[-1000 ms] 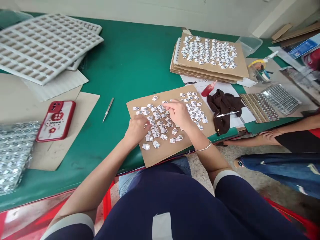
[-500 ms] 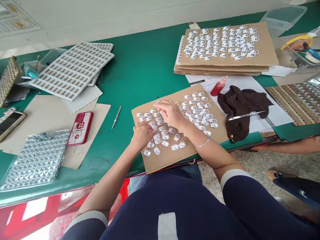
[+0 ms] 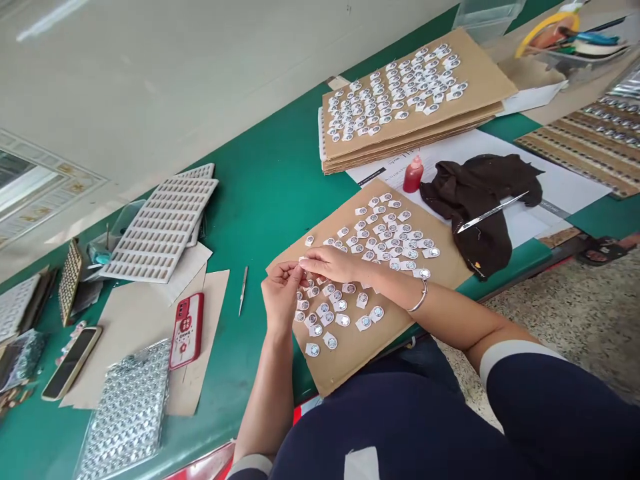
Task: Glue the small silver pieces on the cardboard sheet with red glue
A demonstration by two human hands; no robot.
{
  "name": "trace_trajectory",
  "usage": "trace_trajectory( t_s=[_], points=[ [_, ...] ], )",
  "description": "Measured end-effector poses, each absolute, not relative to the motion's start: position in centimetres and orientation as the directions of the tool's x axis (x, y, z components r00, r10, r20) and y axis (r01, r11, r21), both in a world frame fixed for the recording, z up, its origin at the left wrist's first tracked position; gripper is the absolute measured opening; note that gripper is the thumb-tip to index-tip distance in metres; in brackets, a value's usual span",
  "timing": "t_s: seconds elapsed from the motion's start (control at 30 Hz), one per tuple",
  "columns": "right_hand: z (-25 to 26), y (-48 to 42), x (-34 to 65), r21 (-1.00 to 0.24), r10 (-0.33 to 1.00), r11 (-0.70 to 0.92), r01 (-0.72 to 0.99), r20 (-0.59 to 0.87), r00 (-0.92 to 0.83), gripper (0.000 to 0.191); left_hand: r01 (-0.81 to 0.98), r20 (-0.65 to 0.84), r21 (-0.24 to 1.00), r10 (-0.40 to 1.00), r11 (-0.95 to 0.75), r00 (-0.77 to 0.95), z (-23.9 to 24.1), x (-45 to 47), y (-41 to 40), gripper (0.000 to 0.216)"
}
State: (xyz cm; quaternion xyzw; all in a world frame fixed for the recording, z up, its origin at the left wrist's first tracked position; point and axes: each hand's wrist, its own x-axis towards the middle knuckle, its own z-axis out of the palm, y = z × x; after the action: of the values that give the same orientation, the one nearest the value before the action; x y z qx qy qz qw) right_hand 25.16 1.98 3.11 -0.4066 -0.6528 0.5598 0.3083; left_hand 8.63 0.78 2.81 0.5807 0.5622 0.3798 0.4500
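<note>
My left hand (image 3: 283, 293) and my right hand (image 3: 333, 264) meet over the left part of a brown cardboard sheet (image 3: 345, 370). Both are closed, thumbs and fingers pinched together at the tips. A bit of a small white tabbed piece (image 3: 303, 260) shows between them; most of it is hidden by the fingers. Rows of small round shiny pieces on white tabs (image 3: 343, 320) cover the sheet around and beneath my hands. One such piece (image 3: 310, 240) lies just beyond my fingertips.
Tweezers (image 3: 243, 291) lie left of the sheet, near a red-cased phone (image 3: 187, 331) and a bag of shiny stones (image 3: 127, 407). White slotted trays (image 3: 163, 230) stand behind. To the right are a red bottle (image 3: 413, 175), dark cloth (image 3: 480, 193) and stacked cardboard (image 3: 415, 143). A person's foot (image 3: 607, 250) shows far right.
My hands, apart over the sheet before, have come together at the fingertips. The view has tilted and shifted. Both hands are now pinched around one small spot.
</note>
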Motion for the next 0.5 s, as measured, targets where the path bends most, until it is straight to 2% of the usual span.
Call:
trace_trajectory(
  t_s=[0.37, 0.43, 0.5],
  points=[
    [3.3, 1.8, 24.8, -0.913, 0.859, 0.280, 0.298, 0.100, -0.502, 0.032, 0.260, -0.009, 0.966, 0.999, -0.002, 0.042, 2.5, 7.6, -0.7, 0.021],
    [3.5, 1.9, 24.8, -0.910, 0.870, 0.274, 0.313, 0.095, -0.484, 0.030, 0.328, 0.042, 0.943, 0.998, -0.054, 0.045, 2.2, 7.2, -0.6, 0.026],
    [3.7, 2.1, 24.8, -0.911, 0.863, 0.252, 0.326, 0.060, -0.501, 0.029, 0.475, 0.116, 0.873, 0.993, -0.113, 0.022, 1.7, 6.9, -0.5, 0.029]
  ],
)
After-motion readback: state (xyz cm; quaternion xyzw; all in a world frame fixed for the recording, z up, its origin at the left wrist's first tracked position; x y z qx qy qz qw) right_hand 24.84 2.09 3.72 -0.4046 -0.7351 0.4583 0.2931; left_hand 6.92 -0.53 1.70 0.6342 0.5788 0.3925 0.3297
